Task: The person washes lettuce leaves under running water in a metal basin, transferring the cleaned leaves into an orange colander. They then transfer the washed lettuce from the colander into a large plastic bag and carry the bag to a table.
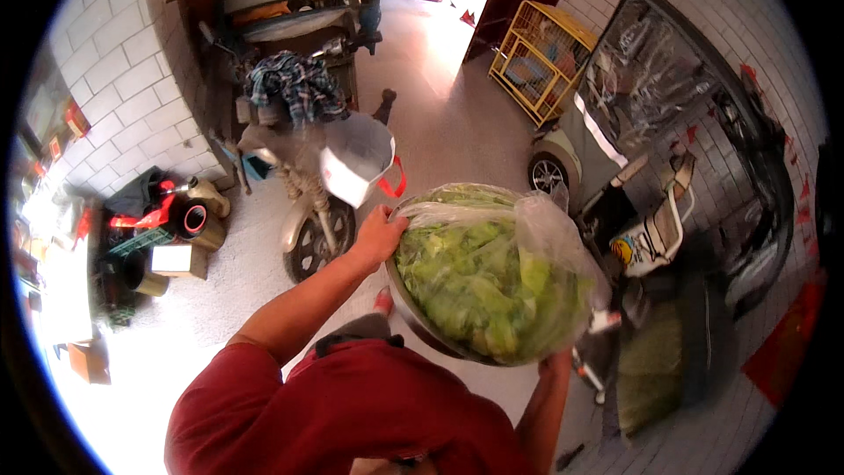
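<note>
Bowl [413, 317], round, thin-walled, dull grey metal with a smooth curved rim, carried at chest height in front of a red shirt [352, 413] of soft knit cloth. Contents: leafy greens [475, 286], pale to mid green, crinkled and loosely heaped above the rim. Cover: clear plastic bag [549, 229], thin, glossy and creased, drawn over the greens and bunched at the side of the bowl farthest from the shirt.

Left hand [380, 233]: fingers curled over the bowl's upper left rim, gripping it, thumb on the plastic. Right hand [556, 361]: under the bowl's lower right edge, bearing it from below; mostly hidden by the bowl, so the set of the fingers cannot be told.

Surroundings, placed from the bowl:
- Beneath it, floor [422, 114], pale, smooth, matt concrete.
- Just left of it and above, moped [308, 211], dusty beige body, black ribbed tyre, with a white stiff-sided bag [356, 158] with red handles hung at the front and a checked cloth [294, 84], rumpled, on the seat.
- Far left of it, rolls of tape [189, 220], cylindrical, black and brown, beside a small cardboard box [176, 259].
- Right of it, scooter [651, 211], white and black moulded plastic, with a clear wrinkled windscreen cover [642, 70].
- Above it to the right, wire cage [541, 57], yellow, box-shaped, open mesh.
- Left wall [114, 53], white painted block, regular rectangular courses
</note>
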Action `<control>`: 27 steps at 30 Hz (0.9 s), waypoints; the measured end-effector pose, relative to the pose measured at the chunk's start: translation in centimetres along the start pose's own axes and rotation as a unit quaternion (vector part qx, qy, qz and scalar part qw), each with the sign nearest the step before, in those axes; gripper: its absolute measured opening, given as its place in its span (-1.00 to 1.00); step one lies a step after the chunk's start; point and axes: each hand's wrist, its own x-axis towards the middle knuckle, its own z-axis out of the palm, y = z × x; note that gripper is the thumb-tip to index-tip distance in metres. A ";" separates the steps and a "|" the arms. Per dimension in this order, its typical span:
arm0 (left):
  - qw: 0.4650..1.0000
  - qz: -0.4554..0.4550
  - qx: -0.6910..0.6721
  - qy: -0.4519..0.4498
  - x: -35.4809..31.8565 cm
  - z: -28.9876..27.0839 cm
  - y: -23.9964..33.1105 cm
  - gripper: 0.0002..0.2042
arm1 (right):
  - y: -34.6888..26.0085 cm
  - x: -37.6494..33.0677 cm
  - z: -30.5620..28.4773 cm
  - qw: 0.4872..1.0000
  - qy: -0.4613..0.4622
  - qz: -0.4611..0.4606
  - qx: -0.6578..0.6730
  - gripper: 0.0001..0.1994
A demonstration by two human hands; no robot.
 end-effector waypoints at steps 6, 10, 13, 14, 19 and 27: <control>1.000 0.015 0.004 0.008 19.7 7.3 5.2 -0.45 | -5.6 19.0 6.7 0.999 0.024 -0.018 -0.014 -0.57; 0.999 -0.011 -0.017 -0.046 30.9 12.3 10.9 -0.43 | -10.3 30.3 9.5 0.998 0.042 -0.035 -0.025 -0.58; 0.996 -0.026 -0.011 -0.082 38.7 15.5 14.8 -0.44 | -12.3 37.9 10.9 0.998 0.055 -0.027 -0.031 -0.58; 0.996 -0.022 -0.001 -0.092 41.3 16.5 16.5 -0.45 | -12.7 40.5 11.3 0.998 0.056 -0.028 -0.030 -0.58; 0.993 -0.031 -0.027 -0.112 56.2 23.2 19.6 -0.45 | -14.7 57.1 14.9 0.998 0.040 -0.032 -0.031 -0.59; 0.998 -0.045 -0.029 0.015 79.5 24.5 24.2 -0.51 | -20.4 85.5 28.8 0.996 -0.070 -0.012 -0.049 -0.60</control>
